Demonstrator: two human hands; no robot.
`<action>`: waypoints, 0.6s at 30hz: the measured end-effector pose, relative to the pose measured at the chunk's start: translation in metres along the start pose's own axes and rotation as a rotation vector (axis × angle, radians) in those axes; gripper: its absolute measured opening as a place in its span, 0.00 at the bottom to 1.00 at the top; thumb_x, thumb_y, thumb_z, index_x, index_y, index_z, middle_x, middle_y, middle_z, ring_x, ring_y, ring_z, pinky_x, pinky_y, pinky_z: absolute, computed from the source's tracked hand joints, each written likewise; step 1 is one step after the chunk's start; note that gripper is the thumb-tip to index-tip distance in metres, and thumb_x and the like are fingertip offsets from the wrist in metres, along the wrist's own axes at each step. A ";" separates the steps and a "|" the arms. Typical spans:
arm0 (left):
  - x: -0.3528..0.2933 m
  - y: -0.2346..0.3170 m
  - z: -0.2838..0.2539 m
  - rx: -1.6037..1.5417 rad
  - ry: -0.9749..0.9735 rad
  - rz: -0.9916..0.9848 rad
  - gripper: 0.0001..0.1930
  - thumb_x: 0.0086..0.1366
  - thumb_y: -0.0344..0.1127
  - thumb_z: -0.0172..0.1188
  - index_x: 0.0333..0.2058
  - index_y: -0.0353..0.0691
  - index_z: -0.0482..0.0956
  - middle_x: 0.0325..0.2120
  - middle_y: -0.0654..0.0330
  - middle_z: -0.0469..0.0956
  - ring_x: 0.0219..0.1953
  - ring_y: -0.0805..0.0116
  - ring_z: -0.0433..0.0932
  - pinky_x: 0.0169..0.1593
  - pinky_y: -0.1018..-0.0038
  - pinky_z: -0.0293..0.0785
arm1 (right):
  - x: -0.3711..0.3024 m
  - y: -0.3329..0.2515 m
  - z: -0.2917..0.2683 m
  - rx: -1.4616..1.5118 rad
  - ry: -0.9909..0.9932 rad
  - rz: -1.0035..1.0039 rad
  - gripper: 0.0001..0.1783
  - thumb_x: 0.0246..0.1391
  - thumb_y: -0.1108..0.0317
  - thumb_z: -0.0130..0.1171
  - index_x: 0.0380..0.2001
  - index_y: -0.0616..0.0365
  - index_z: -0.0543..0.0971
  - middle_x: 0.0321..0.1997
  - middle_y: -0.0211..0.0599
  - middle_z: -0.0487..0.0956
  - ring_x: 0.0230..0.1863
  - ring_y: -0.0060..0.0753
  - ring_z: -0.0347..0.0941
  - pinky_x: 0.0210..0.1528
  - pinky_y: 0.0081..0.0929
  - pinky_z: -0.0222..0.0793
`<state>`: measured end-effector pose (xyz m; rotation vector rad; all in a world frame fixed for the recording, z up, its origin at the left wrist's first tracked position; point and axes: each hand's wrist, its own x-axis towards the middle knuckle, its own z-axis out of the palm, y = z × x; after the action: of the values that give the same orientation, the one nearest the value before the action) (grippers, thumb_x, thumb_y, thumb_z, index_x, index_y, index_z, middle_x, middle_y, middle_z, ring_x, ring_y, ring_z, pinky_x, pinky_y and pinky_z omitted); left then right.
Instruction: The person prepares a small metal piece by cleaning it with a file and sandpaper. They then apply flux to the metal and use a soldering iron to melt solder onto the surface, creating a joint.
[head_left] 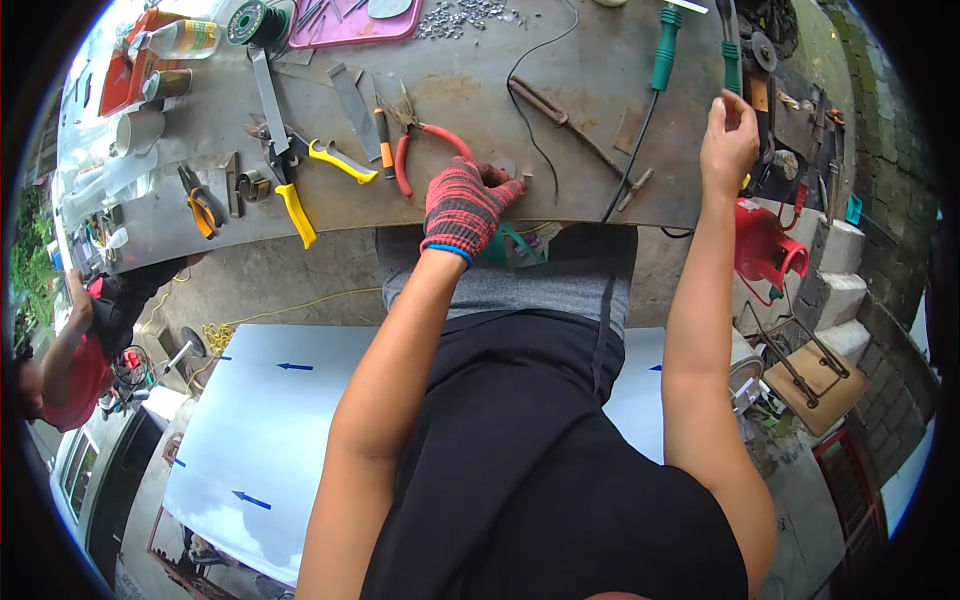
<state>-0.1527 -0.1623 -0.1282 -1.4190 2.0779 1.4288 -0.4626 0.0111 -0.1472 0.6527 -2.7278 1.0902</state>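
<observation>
My left hand, in a red and black striped knit glove, rests at the table's near edge with its fingers curled. A small metal piece stands at its fingertips; whatever the fingers hold is hidden. Red-handled pliers lie just beyond the glove, one handle reaching to it. On the right, my bare right hand is closed at the lower end of a green-handled tool, whose far end runs out at the top. Left of it lies a soldering iron with a green handle and black cord.
Yellow-handled snips, orange-handled pliers and a metal T-shaped bar lie on the metal table. A pink tray and a solder spool stand at the back. Another person is at far left.
</observation>
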 end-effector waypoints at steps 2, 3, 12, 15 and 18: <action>-0.001 0.001 0.000 0.013 0.016 0.018 0.20 0.56 0.49 0.74 0.38 0.37 0.90 0.32 0.49 0.87 0.37 0.53 0.86 0.46 0.63 0.80 | -0.019 0.000 0.000 0.030 -0.015 0.052 0.12 0.63 0.67 0.63 0.47 0.61 0.83 0.42 0.39 0.84 0.41 0.33 0.81 0.46 0.31 0.76; -0.001 0.002 0.000 0.006 0.002 0.002 0.20 0.56 0.49 0.74 0.38 0.37 0.90 0.32 0.49 0.87 0.36 0.53 0.86 0.46 0.63 0.80 | -0.028 0.001 0.000 0.046 -0.023 0.080 0.12 0.63 0.67 0.63 0.47 0.61 0.83 0.41 0.38 0.84 0.40 0.31 0.81 0.45 0.30 0.76; -0.004 0.008 -0.004 0.010 -0.012 -0.031 0.17 0.57 0.47 0.73 0.36 0.38 0.90 0.31 0.49 0.86 0.35 0.53 0.86 0.44 0.62 0.81 | -0.084 -0.058 -0.009 0.143 -0.223 0.015 0.06 0.62 0.71 0.64 0.40 0.60 0.84 0.38 0.34 0.83 0.36 0.26 0.78 0.43 0.26 0.74; -0.002 0.004 -0.001 -0.001 0.003 -0.014 0.17 0.56 0.47 0.73 0.36 0.39 0.90 0.30 0.48 0.86 0.34 0.53 0.86 0.44 0.62 0.81 | -0.107 -0.096 -0.007 0.254 -0.481 -0.147 0.06 0.57 0.76 0.66 0.38 0.60 0.84 0.37 0.37 0.82 0.38 0.32 0.79 0.44 0.28 0.74; -0.003 0.004 -0.001 -0.013 0.008 0.016 0.17 0.56 0.47 0.73 0.35 0.39 0.90 0.30 0.48 0.86 0.34 0.53 0.86 0.44 0.62 0.81 | -0.137 -0.110 0.009 0.314 -0.627 -0.303 0.11 0.53 0.79 0.68 0.41 0.61 0.83 0.40 0.38 0.82 0.40 0.34 0.80 0.44 0.29 0.76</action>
<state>-0.1543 -0.1615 -0.1236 -1.4189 2.0927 1.4478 -0.2914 -0.0190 -0.1232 1.6406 -2.7828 1.4343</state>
